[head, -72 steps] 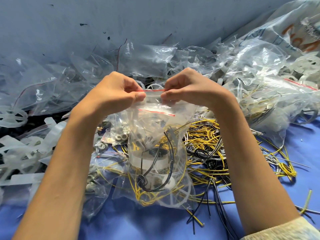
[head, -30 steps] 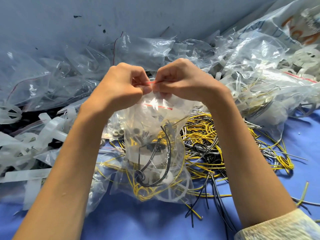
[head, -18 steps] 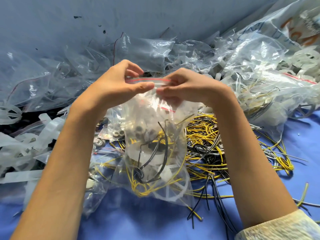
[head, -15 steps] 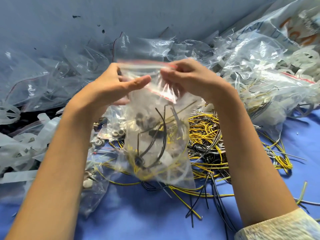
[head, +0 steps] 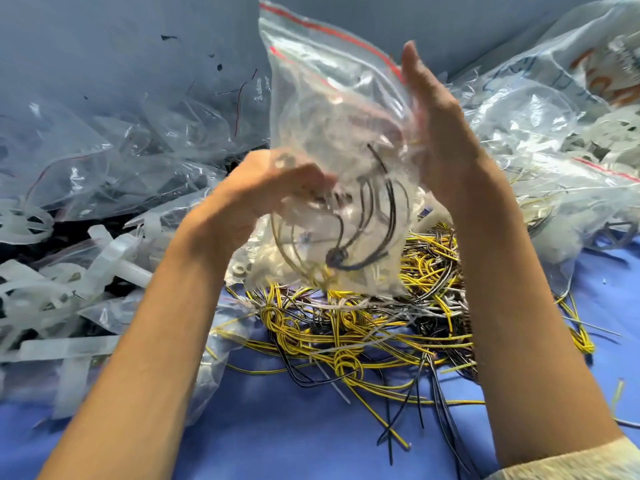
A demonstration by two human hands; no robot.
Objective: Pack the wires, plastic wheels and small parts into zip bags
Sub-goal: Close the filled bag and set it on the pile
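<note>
Lifted higher, one zip bag (head: pixel 329 98); left hand (head: pixel 256 199) grip clamped on it, right hand (head: pixel 440 140) grip apart, flat.

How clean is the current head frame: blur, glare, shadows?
Head view: motion blur smears the left hand and the contents of the lifted zip bag; the right hand, flat against the bag, is soft-edged too; the wire pile below reads sharper; glare streaks the loose clear bags at left; light is diffuse, shadows under the wires faint.
</note>
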